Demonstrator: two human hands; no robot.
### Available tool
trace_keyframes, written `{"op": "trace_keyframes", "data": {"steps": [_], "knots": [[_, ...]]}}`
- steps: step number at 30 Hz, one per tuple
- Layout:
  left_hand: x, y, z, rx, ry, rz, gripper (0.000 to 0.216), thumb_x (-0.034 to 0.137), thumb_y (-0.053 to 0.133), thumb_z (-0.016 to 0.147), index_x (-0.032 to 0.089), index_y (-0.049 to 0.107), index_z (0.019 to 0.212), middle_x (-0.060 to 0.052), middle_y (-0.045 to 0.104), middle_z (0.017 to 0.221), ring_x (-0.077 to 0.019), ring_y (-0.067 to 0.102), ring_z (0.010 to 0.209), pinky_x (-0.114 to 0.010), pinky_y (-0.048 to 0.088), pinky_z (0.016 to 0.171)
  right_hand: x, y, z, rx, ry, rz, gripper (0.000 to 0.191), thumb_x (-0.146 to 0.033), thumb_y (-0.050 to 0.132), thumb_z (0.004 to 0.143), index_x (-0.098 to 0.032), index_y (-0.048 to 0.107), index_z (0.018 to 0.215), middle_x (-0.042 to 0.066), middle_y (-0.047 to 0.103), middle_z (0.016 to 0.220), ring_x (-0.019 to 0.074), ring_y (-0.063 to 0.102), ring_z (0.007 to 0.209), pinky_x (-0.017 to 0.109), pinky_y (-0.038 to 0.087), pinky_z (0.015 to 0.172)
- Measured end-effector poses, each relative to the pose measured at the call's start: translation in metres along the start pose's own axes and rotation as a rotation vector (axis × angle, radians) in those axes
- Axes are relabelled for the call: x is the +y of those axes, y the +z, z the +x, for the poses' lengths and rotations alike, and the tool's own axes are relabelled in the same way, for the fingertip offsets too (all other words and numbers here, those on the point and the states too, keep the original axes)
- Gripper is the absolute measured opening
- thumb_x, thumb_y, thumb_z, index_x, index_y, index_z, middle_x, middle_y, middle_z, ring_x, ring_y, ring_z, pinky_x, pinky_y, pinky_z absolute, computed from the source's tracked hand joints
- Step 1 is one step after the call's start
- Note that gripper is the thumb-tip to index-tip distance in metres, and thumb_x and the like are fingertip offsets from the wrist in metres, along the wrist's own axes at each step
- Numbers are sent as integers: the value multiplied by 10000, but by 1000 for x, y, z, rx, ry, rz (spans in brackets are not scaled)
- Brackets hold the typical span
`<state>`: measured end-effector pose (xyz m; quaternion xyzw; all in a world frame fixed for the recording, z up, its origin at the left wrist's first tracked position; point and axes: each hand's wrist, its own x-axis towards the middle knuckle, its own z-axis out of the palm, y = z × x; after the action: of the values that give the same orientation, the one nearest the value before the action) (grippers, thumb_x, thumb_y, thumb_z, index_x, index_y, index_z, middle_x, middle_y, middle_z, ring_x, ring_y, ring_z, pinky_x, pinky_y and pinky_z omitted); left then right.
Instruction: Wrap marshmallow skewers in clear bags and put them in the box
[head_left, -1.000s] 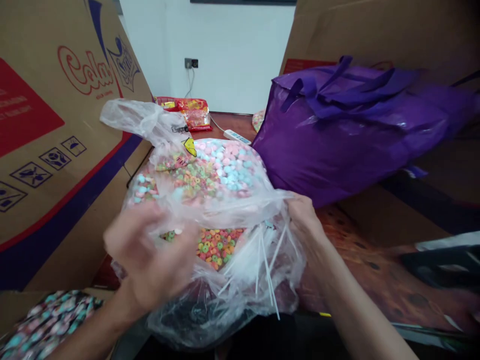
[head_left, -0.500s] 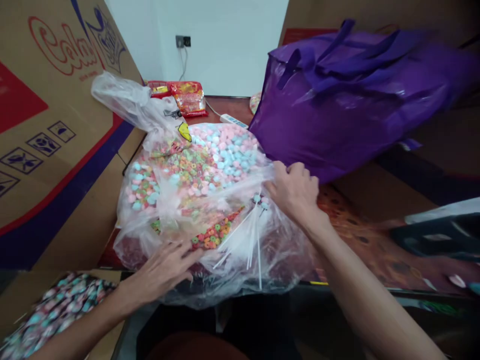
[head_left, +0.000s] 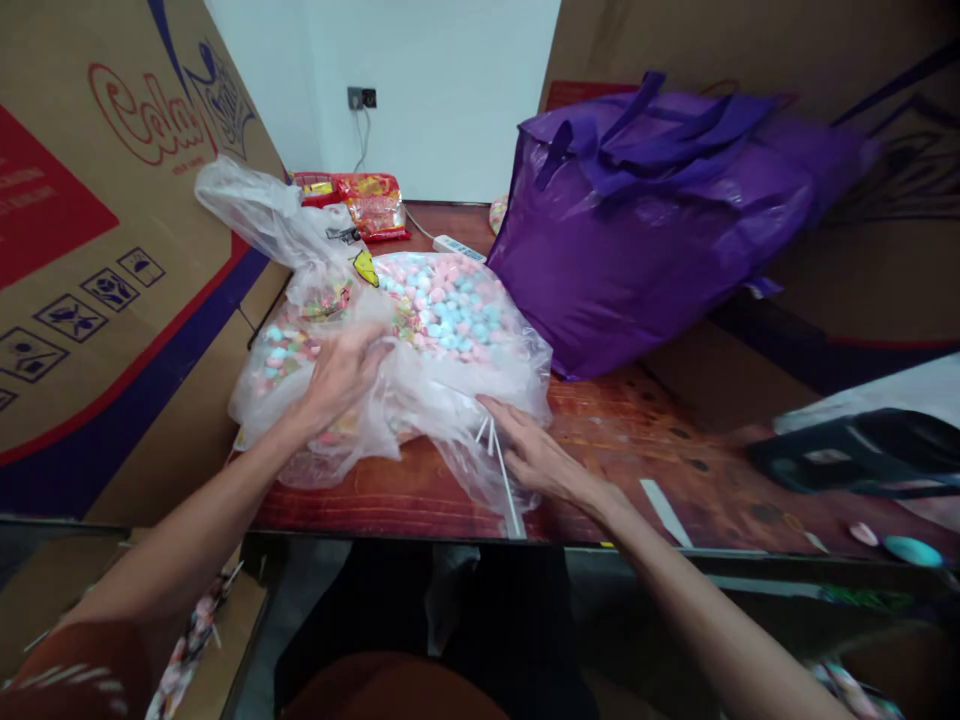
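A large clear plastic bag lies on the table, with pink and blue round candies and orange and green ring-shaped pieces showing through it. My left hand is over its near left part, fingers bent onto gathered film, seemingly closed on it. My right hand lies on the bag's near right side, fingers stretched out. Several thin white sticks show beside and under its fingers. A knotted plastic bag with a yellow print rests at the back left.
Big cardboard boxes flank the table on both sides. A purple bag stands at right. Red snack packs and a power strip are behind. A dark device sits at far right, and an open carton with candies is below left.
My left hand has moved up and away from the table's front edge, and the near film is folded back, baring the tabletop. My right hand has come down and left towards the sticks.
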<state>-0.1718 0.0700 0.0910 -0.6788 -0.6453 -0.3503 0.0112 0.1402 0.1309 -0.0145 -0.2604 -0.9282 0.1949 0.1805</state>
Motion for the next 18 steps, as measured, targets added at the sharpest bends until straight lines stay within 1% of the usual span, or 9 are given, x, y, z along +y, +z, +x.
{"op": "trace_keyframes", "data": {"steps": [2, 3, 4, 5, 6, 9, 12, 15, 18], "knots": [[6, -2, 24, 54, 14, 14, 135, 216, 514, 893, 185, 620, 816, -36, 636, 820, -193, 579, 816, -320, 451, 799, 1, 11, 8, 39, 1, 6, 914, -46, 446, 747, -192, 182, 1610, 180, 398, 1576, 310, 394, 1451, 561, 390, 1146], [8, -3, 30, 76, 20, 18, 132, 211, 508, 896, 189, 611, 816, -36, 627, 829, -193, 574, 831, -323, 450, 814, -1, 15, 12, 50, 5, -2, 911, -55, 461, 762, -189, 167, 1613, 188, 389, 1579, 315, 390, 1451, 562, 393, 1141], [9, -3, 32, 76, 34, 15, 134, 207, 500, 899, 192, 602, 813, -36, 616, 833, -193, 570, 840, -326, 448, 820, -4, 18, 15, 52, 18, -16, 899, -71, 480, 780, -189, 165, 1613, 191, 393, 1576, 320, 397, 1442, 561, 401, 1130], [9, -3, 30, 51, 56, 5, 140, 204, 490, 899, 193, 592, 804, -37, 603, 831, -193, 567, 842, -327, 448, 817, -9, 20, 17, 46, 39, -39, 868, -99, 502, 806, -190, 187, 1610, 191, 411, 1564, 326, 417, 1422, 561, 413, 1115], [8, -4, 26, 3, 84, -10, 148, 204, 482, 898, 193, 584, 791, -37, 590, 823, -193, 564, 837, -328, 447, 808, -13, 20, 19, 35, 67, -70, 813, -145, 527, 842, -193, 235, 1598, 188, 440, 1545, 335, 445, 1393, 560, 426, 1094], [1, -14, 3, -219, 181, -54, 178, 220, 467, 901, 179, 587, 775, -38, 570, 800, -194, 560, 808, -328, 440, 781, -23, 17, 22, 2, 154, -203, 641, -357, 589, 928, -201, 420, 1526, 179, 522, 1481, 362, 514, 1295, 546, 449, 1025], [-4, -35, -22, -441, 252, -126, 198, 211, 458, 920, 175, 643, 859, -40, 601, 856, -185, 577, 823, -303, 440, 777, -26, 4, 22, -57, 156, -307, 599, -506, 584, 947, -239, 505, 1477, 156, 557, 1466, 374, 551, 1225, 535, 428, 979], [0, -51, -42, -687, 268, -217, 224, 187, 443, 953, 190, 657, 886, -38, 641, 951, -172, 604, 882, -273, 451, 810, -25, -13, 25, -164, 88, -336, 521, -528, 533, 979, -311, 532, 1453, 106, 583, 1459, 346, 590, 1164, 496, 404, 940], [7, -48, -60, -849, 246, -253, 227, 172, 436, 973, 195, 655, 918, -34, 665, 990, -166, 623, 917, -259, 459, 838, -29, -23, 32, -221, 81, -381, 441, -487, 565, 973, -334, 599, 1385, 95, 636, 1396, 343, 610, 1097, 496, 390, 915]]}}
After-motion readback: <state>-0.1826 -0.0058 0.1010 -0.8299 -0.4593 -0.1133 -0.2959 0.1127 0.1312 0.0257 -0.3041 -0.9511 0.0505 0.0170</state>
